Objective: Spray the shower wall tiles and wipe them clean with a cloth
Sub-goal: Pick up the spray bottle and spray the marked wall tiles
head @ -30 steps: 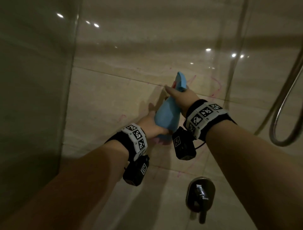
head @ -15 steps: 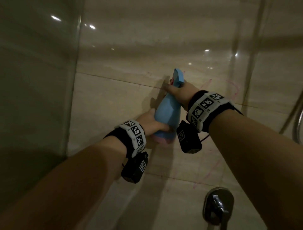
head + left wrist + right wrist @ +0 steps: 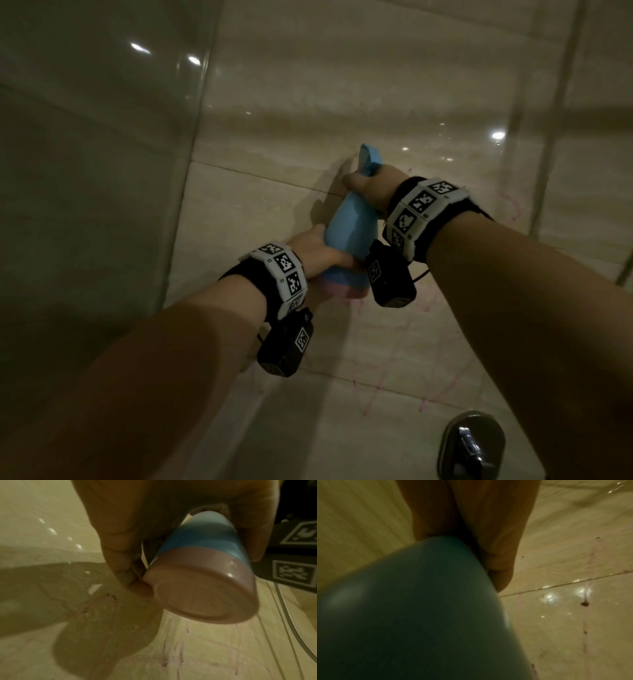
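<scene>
Now the left hand [image 3: 313,248] is gripping the lower body of the blue spray bottle [image 3: 349,236], fingers curled round it just above its pink base, while the right hand [image 3: 371,186] is clutching the neck, close to the pink-marked wall tiles [image 3: 394,339]; shower valve [image 3: 471,445] lower right

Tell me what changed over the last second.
Little changed. Both hands and the spray bottle sit slightly higher and further right in the head view, while the shower valve swung right and back. The hose seen a second ago is out of frame. The left hand still grips the bottle's base, the right hand its neck, before the pink-marked tiles.
</scene>
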`<state>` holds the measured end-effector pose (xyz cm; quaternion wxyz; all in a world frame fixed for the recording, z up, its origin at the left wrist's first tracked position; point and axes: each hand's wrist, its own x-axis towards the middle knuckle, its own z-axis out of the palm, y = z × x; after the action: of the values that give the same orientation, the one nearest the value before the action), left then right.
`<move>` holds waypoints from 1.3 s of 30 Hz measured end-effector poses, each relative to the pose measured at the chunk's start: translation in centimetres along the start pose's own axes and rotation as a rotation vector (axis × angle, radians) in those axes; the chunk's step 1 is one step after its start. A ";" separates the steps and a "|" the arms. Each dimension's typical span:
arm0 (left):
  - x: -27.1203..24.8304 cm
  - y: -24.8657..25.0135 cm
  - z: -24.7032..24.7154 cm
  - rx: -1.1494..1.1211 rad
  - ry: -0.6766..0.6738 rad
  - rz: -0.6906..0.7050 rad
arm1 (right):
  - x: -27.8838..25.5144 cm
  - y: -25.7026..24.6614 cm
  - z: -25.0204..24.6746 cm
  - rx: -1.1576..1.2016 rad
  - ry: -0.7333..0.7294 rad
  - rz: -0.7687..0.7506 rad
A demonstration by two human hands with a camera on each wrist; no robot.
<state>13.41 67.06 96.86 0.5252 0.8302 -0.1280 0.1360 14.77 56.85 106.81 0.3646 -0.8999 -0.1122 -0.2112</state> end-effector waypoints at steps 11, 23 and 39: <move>0.9 -0.2 1.6 0.055 -0.079 0.004 | -0.4 2.7 -1.8 0.170 -0.049 0.099; 2.2 1.1 6.0 0.152 -0.129 0.095 | -0.4 6.0 -6.1 0.150 0.090 0.066; 2.1 0.0 6.9 0.081 -0.156 0.059 | 0.5 7.6 -6.1 0.100 0.035 0.112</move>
<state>16.03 60.65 94.76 0.4756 0.8546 -0.1872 0.0914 16.06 47.17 106.31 0.4223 -0.8816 -0.0659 -0.2002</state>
